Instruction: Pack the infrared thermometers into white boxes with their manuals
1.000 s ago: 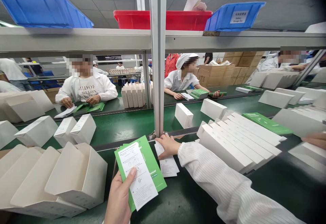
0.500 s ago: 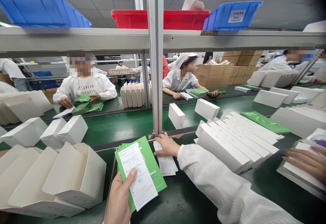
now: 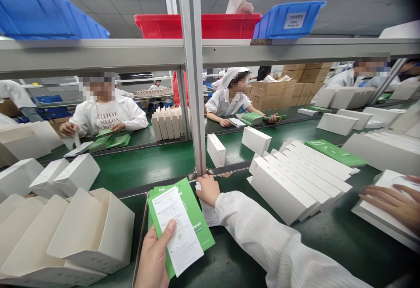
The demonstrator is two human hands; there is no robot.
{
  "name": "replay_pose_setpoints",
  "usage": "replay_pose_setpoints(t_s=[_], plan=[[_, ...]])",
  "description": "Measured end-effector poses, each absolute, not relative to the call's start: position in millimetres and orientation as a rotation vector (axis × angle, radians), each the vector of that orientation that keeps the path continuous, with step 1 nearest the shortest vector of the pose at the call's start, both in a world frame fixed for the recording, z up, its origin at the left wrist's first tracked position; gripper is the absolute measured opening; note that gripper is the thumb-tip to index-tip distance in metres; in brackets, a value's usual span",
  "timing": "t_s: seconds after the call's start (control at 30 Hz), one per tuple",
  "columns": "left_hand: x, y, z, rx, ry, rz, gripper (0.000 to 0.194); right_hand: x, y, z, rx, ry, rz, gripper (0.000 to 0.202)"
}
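**Gripping green manuals (image 3: 197,211) and a white leaflet (image 3: 183,246)**

In the head view: clamped in the left hand (image 3: 154,257), with the thumb pressed on the white leaflet and the green manuals fanned beneath. Touching loose white slips (image 3: 210,218) near the foot of the metal post (image 3: 193,82) with the bent fingers of the right hand (image 3: 209,188); impossible to tell whether pinching any. Flanked by open white boxes (image 3: 116,231) on the left and a slanting row of white boxes (image 3: 282,192) on the right.

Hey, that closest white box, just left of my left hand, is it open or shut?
Open: the box's flap stands away from its mouth, showing the inside.
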State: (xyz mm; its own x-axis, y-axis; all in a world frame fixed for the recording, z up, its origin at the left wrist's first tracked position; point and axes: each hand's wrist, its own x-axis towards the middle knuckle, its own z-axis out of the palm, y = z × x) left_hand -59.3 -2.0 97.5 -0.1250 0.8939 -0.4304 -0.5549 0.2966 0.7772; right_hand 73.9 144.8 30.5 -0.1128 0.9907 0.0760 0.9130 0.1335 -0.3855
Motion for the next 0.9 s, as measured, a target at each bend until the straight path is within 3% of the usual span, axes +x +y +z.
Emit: replay_pose_setpoints(t_s=[0.43, 0.67, 0.8, 0.9], plan=[[-54, 14, 80, 0.331, 1.123, 1.225, 0.075, 106, 134, 37, -1.54, -1.919, 0.465, 0.047], [-30, 16, 74, 0.389, 0.968, 1.302, 0.055, 149, 110, 1, -1.382, -1.649, 0.575, 0.031], [-18, 19, 56, 0.46, 0.76, 1.351, 0.03, 161, 111, -37, -1.355, -1.496, 0.688, 0.035], [-15, 22, 47, 0.511, 0.682, 1.369, 0.026, 166, 116, -55, -1.309, -1.335, 0.821, 0.039]])
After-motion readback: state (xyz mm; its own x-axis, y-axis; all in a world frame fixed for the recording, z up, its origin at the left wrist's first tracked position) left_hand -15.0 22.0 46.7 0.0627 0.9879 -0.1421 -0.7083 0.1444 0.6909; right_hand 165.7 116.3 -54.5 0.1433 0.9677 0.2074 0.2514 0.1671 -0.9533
